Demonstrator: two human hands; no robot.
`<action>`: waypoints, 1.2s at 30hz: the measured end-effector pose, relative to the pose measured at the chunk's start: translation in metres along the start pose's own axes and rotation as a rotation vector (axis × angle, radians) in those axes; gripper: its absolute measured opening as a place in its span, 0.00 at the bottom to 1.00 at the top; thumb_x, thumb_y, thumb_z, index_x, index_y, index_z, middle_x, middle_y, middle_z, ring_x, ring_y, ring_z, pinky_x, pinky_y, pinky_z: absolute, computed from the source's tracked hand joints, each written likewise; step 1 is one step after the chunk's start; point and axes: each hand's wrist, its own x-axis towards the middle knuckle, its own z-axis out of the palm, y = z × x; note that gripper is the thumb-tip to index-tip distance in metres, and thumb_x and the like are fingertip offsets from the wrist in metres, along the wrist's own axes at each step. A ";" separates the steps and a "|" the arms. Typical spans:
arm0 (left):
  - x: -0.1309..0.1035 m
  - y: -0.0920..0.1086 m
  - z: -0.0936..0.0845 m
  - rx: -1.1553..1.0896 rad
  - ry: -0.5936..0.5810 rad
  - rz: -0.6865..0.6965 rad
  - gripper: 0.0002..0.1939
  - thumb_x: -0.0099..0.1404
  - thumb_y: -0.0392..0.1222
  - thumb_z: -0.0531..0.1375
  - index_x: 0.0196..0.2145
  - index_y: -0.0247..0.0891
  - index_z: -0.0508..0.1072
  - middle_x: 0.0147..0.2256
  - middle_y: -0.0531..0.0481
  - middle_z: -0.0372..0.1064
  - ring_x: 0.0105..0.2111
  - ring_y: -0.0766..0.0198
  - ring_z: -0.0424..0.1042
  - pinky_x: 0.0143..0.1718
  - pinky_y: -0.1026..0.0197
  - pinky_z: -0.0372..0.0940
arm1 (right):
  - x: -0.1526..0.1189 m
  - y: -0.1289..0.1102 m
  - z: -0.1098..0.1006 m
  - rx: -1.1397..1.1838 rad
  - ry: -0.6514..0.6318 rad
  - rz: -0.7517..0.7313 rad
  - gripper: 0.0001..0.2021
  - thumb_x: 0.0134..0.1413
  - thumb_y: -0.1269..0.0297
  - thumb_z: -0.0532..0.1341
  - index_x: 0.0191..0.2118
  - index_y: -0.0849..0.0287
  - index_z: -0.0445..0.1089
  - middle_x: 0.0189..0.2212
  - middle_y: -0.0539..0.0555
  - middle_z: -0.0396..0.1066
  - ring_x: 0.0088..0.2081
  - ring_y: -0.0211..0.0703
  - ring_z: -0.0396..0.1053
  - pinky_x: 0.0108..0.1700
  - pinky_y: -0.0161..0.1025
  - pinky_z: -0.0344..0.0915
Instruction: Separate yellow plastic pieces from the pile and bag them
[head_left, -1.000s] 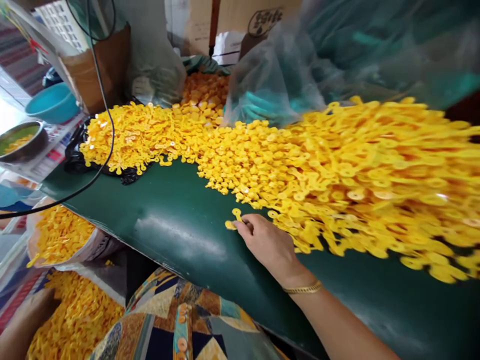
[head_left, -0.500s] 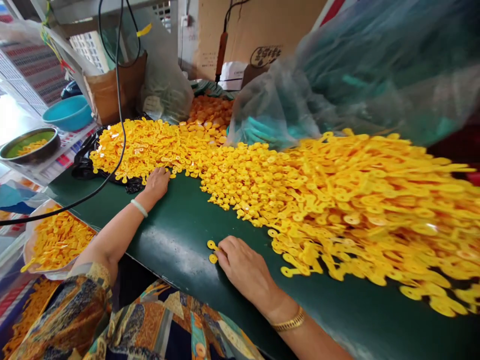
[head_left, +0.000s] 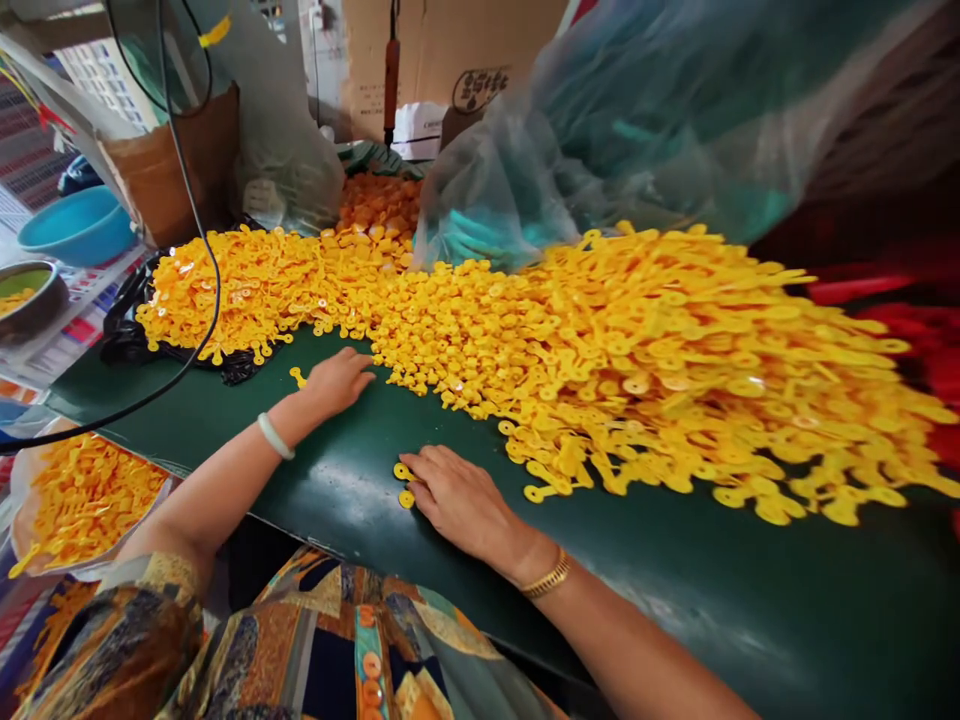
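While the right hand [head_left: 465,505] rests near the centre of the frame, its thumb and forefinger stand narrow on a small yellow part [head_left: 406,499], of which two round ends stick out above the green table [head_left: 330,470]; whether it is one part or two cannot be told. The left hand [head_left: 337,383], left of centre, is near the edge of the yellow pile [head_left: 465,330] with bent fingers; whether they hold something cannot be told. Just beside it shows a second yellow part [head_left: 298,377]. Across the pile's left section, a black cable [head_left: 217,285] hangs in front, and black plastic [head_left: 124,310] lies underneath. Behind the pile, a clear bag [head_left: 510,180] blocks the space before the cardboard [head_left: 420,50]. A blue basin [head_left: 82,245] stands at upper left.
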 end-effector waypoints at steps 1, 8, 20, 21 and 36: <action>0.006 0.011 0.008 -0.027 -0.016 0.035 0.15 0.69 0.44 0.54 0.51 0.40 0.70 0.44 0.43 0.67 0.42 0.57 0.69 0.43 0.58 0.62 | 0.000 -0.001 -0.001 0.004 -0.005 -0.004 0.13 0.58 0.73 0.55 0.46 0.56 0.72 0.37 0.55 0.72 0.41 0.45 0.68 0.41 0.38 0.62; 0.006 0.036 0.034 -0.051 0.010 0.094 0.07 0.67 0.39 0.56 0.41 0.38 0.72 0.42 0.41 0.68 0.44 0.54 0.66 0.47 0.54 0.61 | -0.004 0.000 -0.003 0.148 0.048 0.040 0.09 0.58 0.74 0.54 0.40 0.56 0.70 0.37 0.53 0.72 0.40 0.42 0.67 0.43 0.38 0.61; -0.028 0.053 0.031 -0.803 -0.096 -0.081 0.12 0.63 0.42 0.60 0.44 0.38 0.73 0.36 0.48 0.69 0.37 0.62 0.70 0.40 0.58 0.67 | 0.022 0.021 0.003 0.913 0.336 0.340 0.07 0.56 0.61 0.59 0.39 0.58 0.68 0.33 0.52 0.75 0.36 0.42 0.75 0.38 0.37 0.69; -0.032 0.057 0.030 -0.973 -0.137 -0.133 0.12 0.63 0.44 0.61 0.43 0.37 0.72 0.34 0.49 0.70 0.35 0.63 0.71 0.38 0.59 0.68 | 0.023 0.021 0.003 0.951 0.341 0.344 0.08 0.57 0.60 0.59 0.39 0.58 0.68 0.33 0.52 0.75 0.36 0.42 0.75 0.38 0.37 0.69; -0.049 0.078 0.031 -1.799 -0.242 -0.440 0.20 0.55 0.46 0.70 0.39 0.31 0.72 0.32 0.47 0.73 0.29 0.68 0.74 0.33 0.64 0.72 | 0.015 0.011 -0.004 0.840 0.376 0.341 0.15 0.61 0.59 0.57 0.49 0.54 0.76 0.48 0.53 0.77 0.49 0.47 0.74 0.56 0.46 0.67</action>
